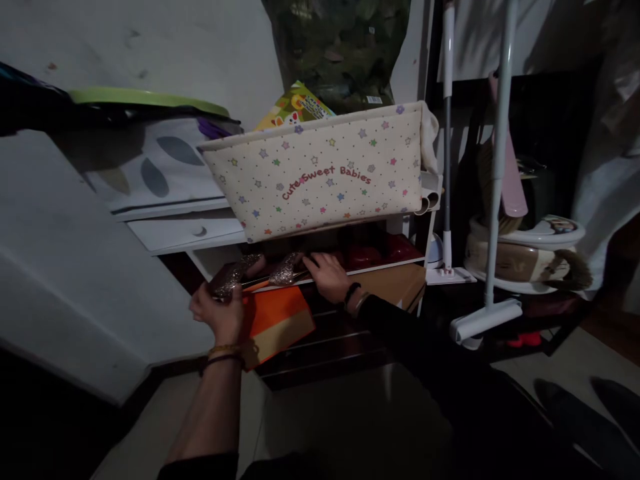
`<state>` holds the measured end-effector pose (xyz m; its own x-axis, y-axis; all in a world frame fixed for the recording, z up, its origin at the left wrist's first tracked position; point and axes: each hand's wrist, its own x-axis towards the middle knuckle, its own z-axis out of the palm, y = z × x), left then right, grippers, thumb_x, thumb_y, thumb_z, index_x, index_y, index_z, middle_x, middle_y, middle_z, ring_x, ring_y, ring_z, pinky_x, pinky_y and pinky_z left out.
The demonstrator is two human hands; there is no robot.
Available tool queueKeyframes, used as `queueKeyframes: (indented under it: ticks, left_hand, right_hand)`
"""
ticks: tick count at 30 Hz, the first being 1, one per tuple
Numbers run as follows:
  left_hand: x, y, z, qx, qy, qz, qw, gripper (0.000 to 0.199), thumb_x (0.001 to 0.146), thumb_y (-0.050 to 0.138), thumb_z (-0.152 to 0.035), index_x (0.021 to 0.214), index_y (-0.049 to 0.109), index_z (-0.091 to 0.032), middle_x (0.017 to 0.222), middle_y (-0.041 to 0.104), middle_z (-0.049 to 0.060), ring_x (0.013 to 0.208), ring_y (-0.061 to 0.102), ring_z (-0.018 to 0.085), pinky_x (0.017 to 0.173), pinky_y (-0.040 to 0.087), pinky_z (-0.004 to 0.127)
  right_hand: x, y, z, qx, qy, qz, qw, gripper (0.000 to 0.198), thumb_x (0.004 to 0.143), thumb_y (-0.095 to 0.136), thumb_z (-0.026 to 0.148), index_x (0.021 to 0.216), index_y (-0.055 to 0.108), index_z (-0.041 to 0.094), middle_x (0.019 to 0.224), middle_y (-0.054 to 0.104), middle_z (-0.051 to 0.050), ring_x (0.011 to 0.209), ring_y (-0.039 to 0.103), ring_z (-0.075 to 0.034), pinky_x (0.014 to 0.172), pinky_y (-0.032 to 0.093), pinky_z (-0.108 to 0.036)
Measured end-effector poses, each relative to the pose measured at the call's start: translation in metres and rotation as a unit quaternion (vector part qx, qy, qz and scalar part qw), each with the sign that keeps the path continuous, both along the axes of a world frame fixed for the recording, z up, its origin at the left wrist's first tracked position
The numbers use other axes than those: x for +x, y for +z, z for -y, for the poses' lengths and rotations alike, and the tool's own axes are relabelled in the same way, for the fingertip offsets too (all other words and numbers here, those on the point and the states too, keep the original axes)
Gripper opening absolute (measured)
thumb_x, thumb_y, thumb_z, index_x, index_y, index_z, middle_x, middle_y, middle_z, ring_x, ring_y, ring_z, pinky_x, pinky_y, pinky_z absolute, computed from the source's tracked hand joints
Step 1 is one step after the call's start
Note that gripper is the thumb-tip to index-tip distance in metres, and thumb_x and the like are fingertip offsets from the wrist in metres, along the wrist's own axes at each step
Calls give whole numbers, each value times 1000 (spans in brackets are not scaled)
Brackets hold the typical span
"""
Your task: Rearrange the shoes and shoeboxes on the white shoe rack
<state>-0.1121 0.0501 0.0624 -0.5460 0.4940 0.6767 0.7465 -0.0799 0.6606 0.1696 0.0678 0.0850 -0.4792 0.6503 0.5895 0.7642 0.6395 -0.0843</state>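
Glittery shoes point(284, 269) first, since that's where both hands are: the pair sits at the front of an open shelf, one shoe at the left hand point(219, 313) and its mate between the two hands. Going big to small on what could go wrong:

White rack point(175, 235), right in front of both hands: the front edge of that level looks narrow, so a shoe nudged toward the person could tip off it.

Fabric bin point(325, 173), directly above the hands: it sticks out past the rack and leans forward a bit. Knuckles lifted too high could bump it, and a forward-heavy bin might slide. It also shades the gap, so a heel could snag unseen.

Cardboard box point(395, 283), just below and beyond the right hand point(327, 277): probably minor, though a sleeve could drag on it.

Orange box point(275, 320), below and between the hands, tilted outward: the left wrist is right beside it (can't tell if they touch), so a careless pull could knock it down.

Now the shoes. The left hand looks wrapped around its one, thumb on the near side. The right hand has its fingers stretched to the mate's end; can't tell if they're gripping. A loose hold there could spin that shoe sideways.

Smallest, the bracelets point(353, 293) on the right wrist could catch the shelf edge.
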Motion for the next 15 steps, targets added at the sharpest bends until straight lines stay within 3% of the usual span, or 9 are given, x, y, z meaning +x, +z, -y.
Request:
queueKeyframes:
  ticks: [2,4,8,11,15]
  left_hand:
    - [15,-10,20,58,16,5,998,63,81,73,-41,131,51,-8,142,47,22,140,41,39,121,29,58]
    - [37,-30,43,113,-18,-17,993,57,86,68,-41,132,54,-10,142,49,21,138,45,34,117,39,51]
    - [81,-89,78,82,-86,-53,992,44,89,67,-39,127,62,-16,139,53,18,137,49,33,118,39,53]
    - [101,-117,81,30,-148,-59,987,39,90,64,-38,124,63,-18,135,56,17,132,54,33,112,45,52]
    - [117,-124,67,-20,-181,-70,981,34,91,59,-38,118,62,-18,130,60,17,130,56,33,113,46,52]
  right_hand:
    - [12,-8,30,63,60,-37,996,46,99,47,10,144,56,15,147,57,-18,133,49,-28,112,42,-45]
    - [33,-24,64,102,142,-57,983,38,100,49,14,135,62,16,137,64,-15,126,54,-27,108,47,-44]
    - [95,-61,113,118,196,-103,968,39,95,51,9,131,63,17,118,72,-13,110,63,-25,97,54,-44]
    - [142,-74,117,108,123,-194,967,41,95,50,9,133,63,21,116,73,-12,110,66,-26,95,55,-48]
    - [187,-86,99,78,-56,-354,930,27,100,51,20,121,68,22,117,73,-13,112,68,-26,99,54,-47]
